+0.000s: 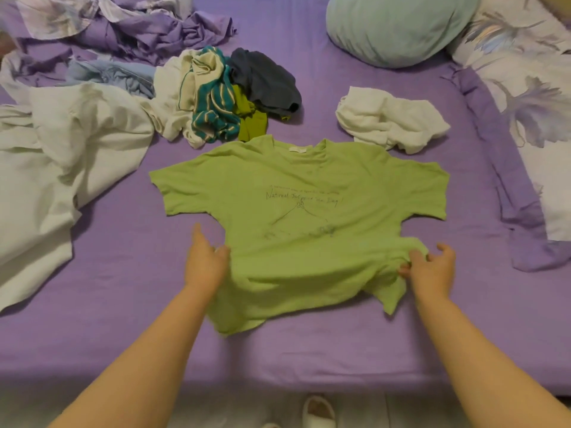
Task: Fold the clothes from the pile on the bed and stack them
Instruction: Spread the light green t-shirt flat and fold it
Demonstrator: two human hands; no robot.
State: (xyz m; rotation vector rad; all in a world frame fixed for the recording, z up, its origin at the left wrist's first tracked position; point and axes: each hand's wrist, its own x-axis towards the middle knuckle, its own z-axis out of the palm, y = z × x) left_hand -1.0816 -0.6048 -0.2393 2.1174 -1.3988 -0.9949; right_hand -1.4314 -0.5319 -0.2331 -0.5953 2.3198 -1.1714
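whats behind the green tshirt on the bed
Behind the green t-shirt lies the unfolded pile: cream, teal-striped, olive and dark grey pieces, touching its collar. A white garment lies further right. What the pile buries is hidden.

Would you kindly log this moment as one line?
step: spreading shirt | shirt: flat, unfolded, on bed | left hand: grips hem side | right hand: pinches hem side | pile: waiting

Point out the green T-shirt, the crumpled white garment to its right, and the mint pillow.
green T-shirt [309, 186]: head view, chest, at the printed text.
white garment [389, 118]: head view, middle of the crumpled fabric.
mint pillow [398, 26]: head view, centre of its front.
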